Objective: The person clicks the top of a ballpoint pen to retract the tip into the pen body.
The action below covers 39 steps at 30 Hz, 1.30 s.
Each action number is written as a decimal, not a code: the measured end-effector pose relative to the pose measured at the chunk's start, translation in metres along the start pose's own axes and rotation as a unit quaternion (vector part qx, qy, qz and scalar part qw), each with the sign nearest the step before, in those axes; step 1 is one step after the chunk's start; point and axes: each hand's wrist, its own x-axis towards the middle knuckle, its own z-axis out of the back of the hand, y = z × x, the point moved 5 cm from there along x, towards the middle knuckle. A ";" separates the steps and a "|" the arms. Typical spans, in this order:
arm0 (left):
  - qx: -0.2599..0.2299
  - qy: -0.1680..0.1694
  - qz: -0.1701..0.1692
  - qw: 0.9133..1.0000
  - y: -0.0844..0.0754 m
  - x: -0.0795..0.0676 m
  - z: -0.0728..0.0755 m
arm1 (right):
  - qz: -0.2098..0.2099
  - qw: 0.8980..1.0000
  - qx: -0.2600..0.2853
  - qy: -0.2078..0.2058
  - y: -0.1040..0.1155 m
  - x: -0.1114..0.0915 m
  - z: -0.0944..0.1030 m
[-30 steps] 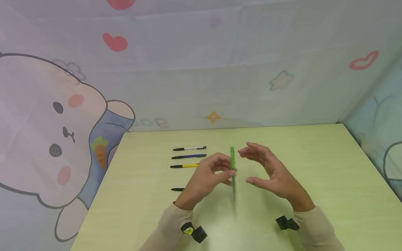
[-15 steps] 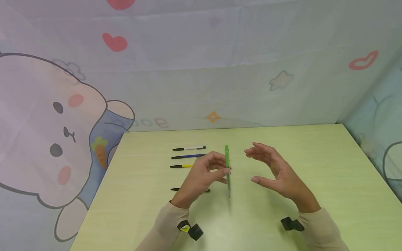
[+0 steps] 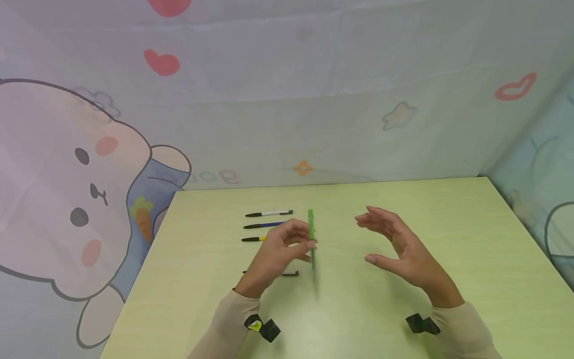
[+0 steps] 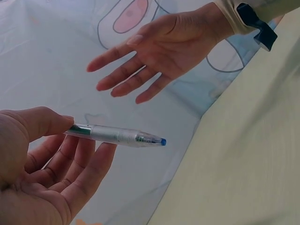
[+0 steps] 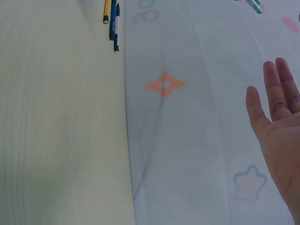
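Between thumb and fingertips, my left hand (image 3: 278, 252) pinches a green pen (image 3: 311, 226) above the table in the head view. The left wrist view shows that pen's clear barrel (image 4: 112, 134) and blue tip. My right hand (image 3: 399, 249) is held up to the right, apart from the pen, fingers spread and nothing in them; its palm shows in the left wrist view. Behind and beside the left hand lie a white pen (image 3: 271, 213), a blue pen (image 3: 264, 225) and a yellow pen (image 3: 253, 239). Another pen (image 3: 290, 273) with a pale end is partly hidden under the left wrist.
The pale yellow-green table (image 3: 448, 224) meets a cloth backdrop (image 3: 269, 124) printed with a cartoon bear, hearts and stars. The same kind of cloth hangs at the right side. In the right wrist view, pen ends (image 5: 116, 28) lie near the table's back edge.
My left hand has moved left with the green pen, covering more of the blue and yellow pens. The right hand has drifted right, widening the gap between the hands.
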 end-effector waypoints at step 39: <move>0.236 0.041 0.017 0.971 0.039 -0.003 0.076 | -0.019 0.999 -0.015 -0.023 0.015 -0.020 0.014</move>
